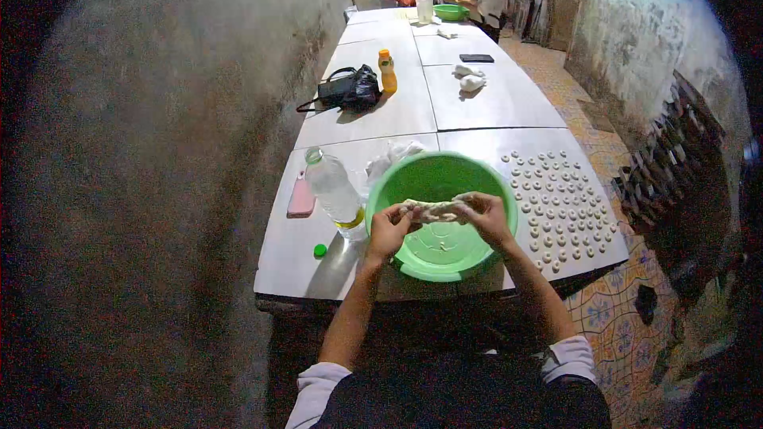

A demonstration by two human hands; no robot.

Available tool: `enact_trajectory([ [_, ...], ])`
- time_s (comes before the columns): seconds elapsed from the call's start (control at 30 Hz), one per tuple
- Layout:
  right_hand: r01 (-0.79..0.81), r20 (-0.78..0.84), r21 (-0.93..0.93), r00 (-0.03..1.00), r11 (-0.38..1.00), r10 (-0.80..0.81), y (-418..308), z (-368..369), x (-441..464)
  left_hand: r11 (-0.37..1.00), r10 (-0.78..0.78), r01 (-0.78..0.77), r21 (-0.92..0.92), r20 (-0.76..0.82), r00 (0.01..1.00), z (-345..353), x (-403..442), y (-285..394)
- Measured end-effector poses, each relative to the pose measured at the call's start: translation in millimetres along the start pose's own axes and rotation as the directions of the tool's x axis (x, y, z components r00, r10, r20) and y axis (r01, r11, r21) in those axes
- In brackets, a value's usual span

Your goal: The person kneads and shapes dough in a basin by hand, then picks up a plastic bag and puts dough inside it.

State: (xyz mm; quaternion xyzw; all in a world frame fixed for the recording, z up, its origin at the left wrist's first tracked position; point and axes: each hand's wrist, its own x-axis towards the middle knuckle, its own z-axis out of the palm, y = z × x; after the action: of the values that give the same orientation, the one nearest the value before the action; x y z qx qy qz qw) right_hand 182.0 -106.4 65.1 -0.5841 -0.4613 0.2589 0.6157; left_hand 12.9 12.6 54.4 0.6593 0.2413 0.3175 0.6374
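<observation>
A strip of pale dough [431,211] stretches between my two hands, above a green basin [441,168]. My left hand [389,229] is closed on its left end, and my right hand [486,216] grips the right end. Inside the basin, small bits of dough and wet streaks show on the bottom. Many small ring-shaped dough pieces [560,199] lie in rows on the white table [485,141] to the right of the basin. A clear plastic bottle [334,191] without its cap stands just left of my left hand.
A green cap [320,250] and a pink phone [301,197] lie at the left. Behind the basin is a crumpled white plastic bag [389,159]. Farther back are a black bag [350,91], an orange drink bottle [387,71], white bundles [470,79], and two people at the far end.
</observation>
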Motion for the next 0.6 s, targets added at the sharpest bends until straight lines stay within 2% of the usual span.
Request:
enact_trajectory([
  [0.07, -0.037, -0.021, 0.063, 0.999, 0.997, 0.038, -3, 5, -1, 0.982, 0.147, -0.135, 0.134, -0.083, 0.986, 5, 2, -8],
  [0.1, -0.008, -0.105, 0.12, 0.994, 0.993, 0.021, -3, 13, 0, 0.959, 0.222, -0.196, 0.205, -0.114, 0.968, 9, 2, -10],
  [0.13, 0.022, -0.189, 0.173, 0.982, 0.985, 0.011, -2, 23, 0, 0.96, 0.218, -0.192, 0.205, -0.112, 0.97, 16, -1, -12],
  [0.17, 0.012, -0.164, 0.157, 0.986, 0.988, 0.014, 15, 33, 2, 0.923, 0.261, -0.21, 0.323, -0.125, 0.957, 27, -5, -3],
  [0.2, 0.028, -0.131, 0.234, 0.991, 0.972, 0.003, 12, 43, -2, 0.872, 0.308, -0.224, 0.436, -0.132, 0.942, 34, -6, 3],
  [0.23, 0.006, -0.12, 0.263, 0.992, 0.965, 0.027, 11, 46, -5, 0.896, 0.287, -0.247, 0.369, -0.055, 0.956, 29, -2, -5],
  [0.27, -0.017, -0.108, 0.293, 0.993, 0.956, 0.05, 8, 49, -7, 0.896, 0.287, -0.248, 0.369, -0.053, 0.957, 28, 0, -6],
  [0.3, -0.018, -0.108, 0.294, 0.993, 0.956, 0.051, 5, 51, -10, 0.971, 0.201, -0.195, 0.136, -0.032, 0.979, 27, 3, -7],
  [0.33, 0.101, -0.102, 0.135, 0.991, 0.986, -0.087, 2, 53, -14, 0.988, 0.119, -0.118, -0.102, 0.008, 0.993, 26, 5, -8],
  [0.37, 0.22, -0.075, -0.026, 0.972, 0.975, -0.221, 0, 55, -19, 0.969, 0.035, -0.026, -0.248, 0.032, 0.999, 26, 7, -7],
  [0.4, 0.218, -0.076, -0.024, 0.973, 0.976, -0.219, 2, 57, -23, 0.969, 0.033, -0.024, -0.246, 0.033, 0.999, 28, 6, -7],
  [0.47, 0.111, 0.056, -0.183, 0.993, 0.977, -0.102, 7, 59, -30, 0.982, 0.167, -0.169, -0.082, -0.034, 0.985, 31, 3, -4],
  [0.5, 0.088, 0.041, -0.116, 0.996, 0.989, -0.084, 8, 58, -30, 0.992, 0.124, -0.123, -0.031, 0.021, 0.992, 25, 5, -6],
  [0.53, 0.089, 0.04, -0.115, 0.996, 0.989, -0.085, 7, 50, -29, 0.992, 0.124, -0.124, -0.029, 0.022, 0.992, 20, 6, -7],
  [0.6, 0.041, 0.072, -0.099, 0.997, 0.994, -0.034, -17, 28, -20, 0.979, 0.173, -0.157, -0.131, 0.122, 0.977, 12, 8, -11],
])
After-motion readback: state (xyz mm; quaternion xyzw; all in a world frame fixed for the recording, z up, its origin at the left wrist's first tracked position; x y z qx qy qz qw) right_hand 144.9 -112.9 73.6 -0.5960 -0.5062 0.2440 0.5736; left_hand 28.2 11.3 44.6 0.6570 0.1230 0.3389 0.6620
